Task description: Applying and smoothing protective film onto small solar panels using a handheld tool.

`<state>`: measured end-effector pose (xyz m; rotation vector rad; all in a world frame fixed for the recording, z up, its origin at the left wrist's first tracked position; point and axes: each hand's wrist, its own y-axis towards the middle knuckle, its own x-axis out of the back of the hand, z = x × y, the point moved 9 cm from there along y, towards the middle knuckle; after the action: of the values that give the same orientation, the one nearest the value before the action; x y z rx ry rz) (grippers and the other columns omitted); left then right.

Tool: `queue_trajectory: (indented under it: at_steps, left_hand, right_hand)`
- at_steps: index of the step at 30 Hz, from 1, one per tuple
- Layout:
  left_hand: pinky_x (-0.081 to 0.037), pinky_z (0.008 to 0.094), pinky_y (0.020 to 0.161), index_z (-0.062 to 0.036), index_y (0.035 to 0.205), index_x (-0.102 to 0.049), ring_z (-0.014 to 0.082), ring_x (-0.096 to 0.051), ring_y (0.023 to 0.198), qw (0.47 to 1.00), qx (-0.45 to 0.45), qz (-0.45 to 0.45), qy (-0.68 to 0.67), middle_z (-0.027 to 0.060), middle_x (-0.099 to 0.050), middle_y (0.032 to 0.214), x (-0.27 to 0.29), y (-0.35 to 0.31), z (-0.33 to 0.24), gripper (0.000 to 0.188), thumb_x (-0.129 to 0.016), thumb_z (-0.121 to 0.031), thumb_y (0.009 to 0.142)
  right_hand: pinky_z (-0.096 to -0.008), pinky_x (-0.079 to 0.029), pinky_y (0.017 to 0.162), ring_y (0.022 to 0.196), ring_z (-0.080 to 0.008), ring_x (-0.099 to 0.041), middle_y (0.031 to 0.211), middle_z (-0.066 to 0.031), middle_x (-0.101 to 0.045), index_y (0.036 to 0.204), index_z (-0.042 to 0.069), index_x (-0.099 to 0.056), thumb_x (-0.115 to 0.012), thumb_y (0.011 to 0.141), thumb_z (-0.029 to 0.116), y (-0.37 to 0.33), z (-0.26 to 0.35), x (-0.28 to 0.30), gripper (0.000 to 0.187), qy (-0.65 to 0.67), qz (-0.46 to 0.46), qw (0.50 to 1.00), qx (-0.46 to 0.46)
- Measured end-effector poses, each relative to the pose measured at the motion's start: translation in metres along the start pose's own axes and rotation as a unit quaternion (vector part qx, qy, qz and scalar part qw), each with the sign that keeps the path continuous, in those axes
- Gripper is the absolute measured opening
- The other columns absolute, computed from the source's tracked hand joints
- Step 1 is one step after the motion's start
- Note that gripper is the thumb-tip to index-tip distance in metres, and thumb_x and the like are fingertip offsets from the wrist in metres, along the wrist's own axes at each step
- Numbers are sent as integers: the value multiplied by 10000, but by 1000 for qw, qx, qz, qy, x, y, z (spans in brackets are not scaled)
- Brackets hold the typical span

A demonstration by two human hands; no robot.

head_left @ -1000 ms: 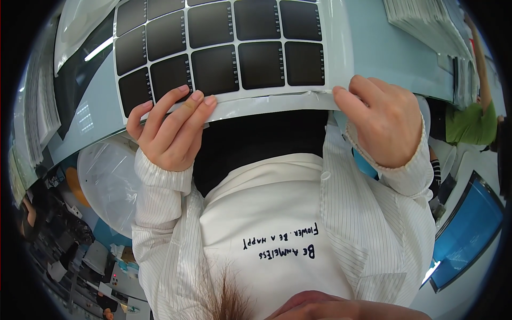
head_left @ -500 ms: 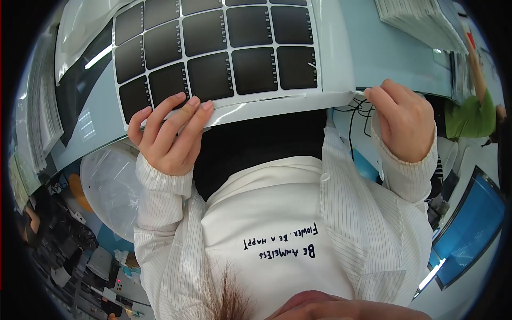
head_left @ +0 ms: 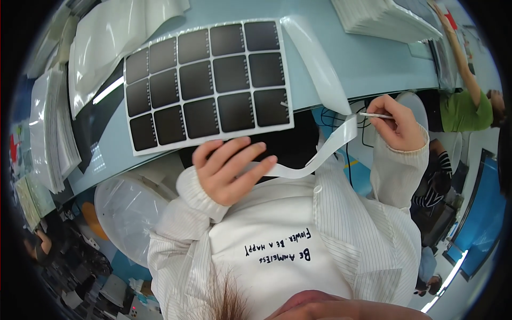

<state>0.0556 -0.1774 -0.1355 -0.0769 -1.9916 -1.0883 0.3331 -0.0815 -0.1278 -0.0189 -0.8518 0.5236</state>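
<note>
A sheet of black rounded-square labels with white borders (head_left: 200, 96) lies across the near edge of the table. My right hand (head_left: 397, 122), to the right of the sheet, is closed round a thin pointed metal tool (head_left: 376, 115); its exact kind is unclear. A long white strip of film (head_left: 317, 66) bends at the tool's tip, with one length reaching back over the table and the other (head_left: 333, 144) curving toward my left hand. Below the sheet, my left hand (head_left: 226, 170) has its fingers apart. The strip's near end passes by its fingers, and any contact there is hidden.
Large white sheets (head_left: 114, 42) lie at the far left, beside stacked sheets (head_left: 53, 128). Another paper stack (head_left: 389, 18) sits at the far right. A clear-lined bin (head_left: 125, 213) stands below the table at left. Dark cables (head_left: 346, 120) hang under the edge. A person in green (head_left: 469, 112) is at right.
The white strip has come away from the sheet's right and near edges. My left hand has left the sheet, moving right and nearer. The sheet now lies fully in view, and the tool shows.
</note>
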Motion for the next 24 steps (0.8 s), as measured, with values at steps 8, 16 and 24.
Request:
queue_trajectory:
  at_steps: [8, 16, 24]
  left_hand:
    - [-421, 364, 927, -164, 910, -716, 185, -642, 984, 996, -34, 17, -79, 10, -695, 1032, -44, 28, -26, 164, -713, -132, 750]
    - [-369, 411, 979, -201, 963, -718, 199, -623, 1036, 990, -37, 58, -123, -8, -689, 1082, -56, 36, -31, 292, -785, -132, 687]
    - [-206, 552, 1112, -84, 1363, -523, 390, -431, 1310, 974, 48, 217, -35, 206, -458, 1422, -47, 42, 1, 754, -562, -620, 834]
  right_hand:
    - [-190, -368, 740, 816, -45, -475, 911, 38, -537, 1084, 33, -542, -606, 888, 13, -61, -90, 36, 207, 194, -220, 951, -102]
    - [-184, -358, 608, 692, -29, -425, 768, 82, -409, 1246, 28, -599, -794, 758, 147, 8, -57, -20, 539, 295, -231, 926, -51]
    - [-229, -409, 553, 549, -82, -460, 576, -49, -510, 911, 18, -692, -779, 758, 175, 47, -11, -27, 236, 18, -303, 949, -83]
